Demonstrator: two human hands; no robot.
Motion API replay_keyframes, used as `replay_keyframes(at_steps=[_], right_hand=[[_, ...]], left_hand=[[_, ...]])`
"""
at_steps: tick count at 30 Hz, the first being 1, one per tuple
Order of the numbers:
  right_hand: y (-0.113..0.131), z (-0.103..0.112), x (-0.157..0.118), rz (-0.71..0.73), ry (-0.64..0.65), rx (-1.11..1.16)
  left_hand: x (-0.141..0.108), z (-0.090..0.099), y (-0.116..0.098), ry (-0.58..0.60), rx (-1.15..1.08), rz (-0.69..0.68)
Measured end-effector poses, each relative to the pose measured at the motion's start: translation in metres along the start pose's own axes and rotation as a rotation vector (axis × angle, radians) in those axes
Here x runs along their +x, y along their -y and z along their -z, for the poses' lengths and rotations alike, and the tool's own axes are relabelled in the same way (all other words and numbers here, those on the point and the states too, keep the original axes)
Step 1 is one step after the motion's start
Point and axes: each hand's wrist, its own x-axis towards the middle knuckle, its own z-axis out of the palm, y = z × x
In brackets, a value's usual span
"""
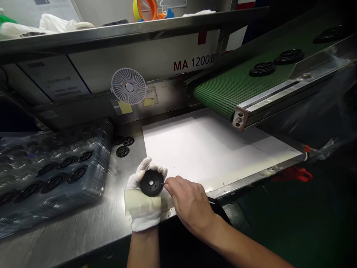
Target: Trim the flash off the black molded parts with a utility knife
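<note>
My left hand (pixel 135 181), in a white glove, is closed around a black round disc (pixel 150 183) with a light centre hole and smaller holes around it. A pale yellowish band (pixel 142 203) covers the glove near the wrist. My bare right hand (pixel 191 203) pinches a thin pointed tool (pixel 164 183), whose tip meets the disc's right rim; its kind cannot be made out, since the fingers hide most of it. Several smaller black ringed parts (pixel 122 151) lie on the metal table beyond my left hand.
A stack of clear plastic trays (pixel 83 186) holding black ringed parts stands at left. A white sheet (pixel 178 145) covers part of the table (pixel 69 230). Above it, a green conveyor belt (pixel 223 93) carries black ringed parts (pixel 262 69). A small fan (pixel 129 86) and a shelf (pixel 111 35) stand behind.
</note>
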Motion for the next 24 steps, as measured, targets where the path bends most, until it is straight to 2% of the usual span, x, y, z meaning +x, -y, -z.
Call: replay_keyframes(at_steps=[4, 7, 9, 11, 13, 21, 22, 24], right_hand=[[0.007, -0.004, -0.003, 0.010, -0.021, 0.015], [0.008, -0.003, -0.005, 0.009, -0.035, 0.015], [0.006, -0.001, -0.005, 0.016, -0.030, 0.015], [0.002, 0.002, -0.004, 0.017, -0.015, 0.019], [-0.002, 0.004, -0.003, 0.000, 0.003, 0.022], [0.008, -0.003, -0.008, 0.007, -0.015, 0.047], [0.008, -0.003, -0.009, 0.010, -0.022, 0.048], [0.006, -0.002, -0.009, 0.016, -0.032, 0.050]], left_hand=[[0.005, -0.004, 0.008, -0.084, -0.061, -0.100], [0.006, -0.002, 0.011, -0.082, -0.062, -0.142], [0.004, 0.000, 0.010, -0.042, -0.013, -0.091], [0.001, 0.002, 0.006, 0.013, 0.041, 0.033], [-0.002, 0.002, 0.004, 0.049, 0.052, 0.096], [0.003, 0.000, 0.014, -0.054, -0.024, -0.157], [0.004, 0.001, 0.014, -0.053, -0.010, -0.173], [0.003, 0.004, 0.012, -0.029, 0.039, -0.114]])
